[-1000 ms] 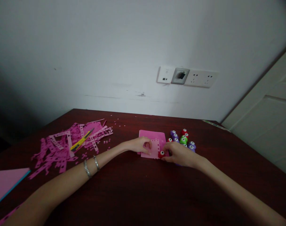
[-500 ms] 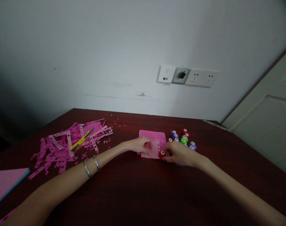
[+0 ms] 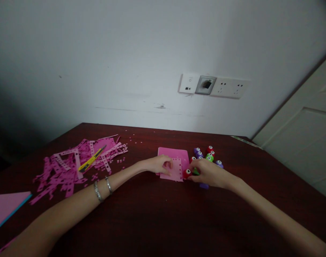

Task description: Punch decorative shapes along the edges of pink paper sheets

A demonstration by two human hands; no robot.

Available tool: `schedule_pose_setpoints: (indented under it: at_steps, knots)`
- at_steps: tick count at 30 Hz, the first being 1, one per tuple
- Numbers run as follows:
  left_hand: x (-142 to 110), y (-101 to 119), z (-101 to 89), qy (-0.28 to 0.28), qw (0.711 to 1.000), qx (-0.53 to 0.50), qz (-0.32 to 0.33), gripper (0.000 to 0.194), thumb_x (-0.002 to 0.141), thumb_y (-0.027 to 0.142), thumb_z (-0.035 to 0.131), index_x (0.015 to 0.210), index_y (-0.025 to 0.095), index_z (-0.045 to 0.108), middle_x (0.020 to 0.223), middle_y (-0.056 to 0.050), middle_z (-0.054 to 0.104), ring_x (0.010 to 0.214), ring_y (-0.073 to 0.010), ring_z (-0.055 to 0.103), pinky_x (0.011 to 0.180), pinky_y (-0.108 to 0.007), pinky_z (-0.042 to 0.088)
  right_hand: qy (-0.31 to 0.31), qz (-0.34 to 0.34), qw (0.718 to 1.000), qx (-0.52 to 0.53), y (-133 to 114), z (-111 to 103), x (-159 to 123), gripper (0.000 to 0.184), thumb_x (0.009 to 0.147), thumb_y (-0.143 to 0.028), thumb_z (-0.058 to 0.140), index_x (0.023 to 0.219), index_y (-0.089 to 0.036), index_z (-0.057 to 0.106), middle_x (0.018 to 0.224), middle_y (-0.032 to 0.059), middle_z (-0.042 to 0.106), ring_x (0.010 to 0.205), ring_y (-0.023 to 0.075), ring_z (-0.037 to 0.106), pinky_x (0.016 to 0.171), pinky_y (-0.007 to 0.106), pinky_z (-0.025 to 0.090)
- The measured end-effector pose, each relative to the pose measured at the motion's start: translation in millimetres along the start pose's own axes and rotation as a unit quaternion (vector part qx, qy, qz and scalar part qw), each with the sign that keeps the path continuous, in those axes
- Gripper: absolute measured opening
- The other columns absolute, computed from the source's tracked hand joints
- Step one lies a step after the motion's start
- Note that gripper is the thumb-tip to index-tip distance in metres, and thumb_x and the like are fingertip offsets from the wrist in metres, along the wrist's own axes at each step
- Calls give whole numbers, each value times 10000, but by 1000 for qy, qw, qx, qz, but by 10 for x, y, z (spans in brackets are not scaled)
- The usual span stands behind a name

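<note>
A small square of light pink paper lies over a larger, darker pink sheet on the table, with punched holes along its top and right edges. My left hand holds the small square down at its left side, fingers curled and thumb on the paper. At the right edge, my right hand grips a red craft punch between thumb and fingers. Several more purple, red and green punches, among them a green punch, stand behind and beside my right hand, which partly hides them.
To the left is a heap of punched pink paper strips with a yellow utility knife on it. A stack of coloured paper lies at the left edge. Tiny pink cut-outs are scattered about. Sockets are on the wall behind.
The red punch and my right hand have shifted slightly to the right and up along the paper's right edge, where more holes now show. My left hand stays put.
</note>
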State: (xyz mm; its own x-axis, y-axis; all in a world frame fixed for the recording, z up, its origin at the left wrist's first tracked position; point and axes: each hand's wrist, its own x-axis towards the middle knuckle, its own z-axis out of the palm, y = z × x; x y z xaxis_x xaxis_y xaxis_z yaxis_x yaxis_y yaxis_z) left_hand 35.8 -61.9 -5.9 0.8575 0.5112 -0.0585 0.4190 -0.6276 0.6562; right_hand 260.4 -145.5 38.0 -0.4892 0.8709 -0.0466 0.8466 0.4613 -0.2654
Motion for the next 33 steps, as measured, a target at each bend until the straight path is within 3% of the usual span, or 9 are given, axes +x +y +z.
schedule_pose_setpoints:
  at_steps: [5,12,22,26,29,33]
  knots:
    - [-2,2,-1,-6,1000,-8,4,270,656,258,671,874,135,571,854,-28,510,747,-126,457,657,-238,374,5,0,1000,27,31,-107,-61,168,768,-327,574,822,-197,667,801,43,637,711,172,563,635,274,383]
    - [-21,46,-21,-11,1000,-18,-3,240,665,267,653,850,144,563,858,-27,506,751,-121,453,662,-235,369,25,96,994,46,232,-222,-326,236,744,-405,584,759,-180,653,722,44,629,627,173,547,564,271,382]
    - [11,12,-16,-19,998,-48,-26,233,662,290,639,833,137,601,766,-13,573,662,-103,502,592,-222,385,-4,157,984,85,476,-76,-706,222,730,-398,582,733,-179,616,742,41,641,668,187,585,580,260,412]
    - [60,47,-97,48,998,-32,-38,135,678,193,578,786,125,624,731,-20,609,653,-103,536,605,-223,411,2,172,982,76,535,39,-744,220,716,-376,599,806,-178,630,826,67,659,738,212,601,653,290,434]
    - [124,44,-189,120,991,58,-21,119,674,192,588,762,132,642,743,-37,622,691,-128,546,655,-256,423,3,176,981,79,578,96,-765,248,712,-394,605,838,-182,634,858,75,662,764,221,603,671,301,438]
    - [267,-8,-233,122,983,140,10,192,700,282,614,805,130,664,815,-76,628,769,-165,546,736,-297,413,14,175,982,75,573,49,-771,262,712,-406,609,846,-182,630,866,69,658,770,218,603,660,291,433]
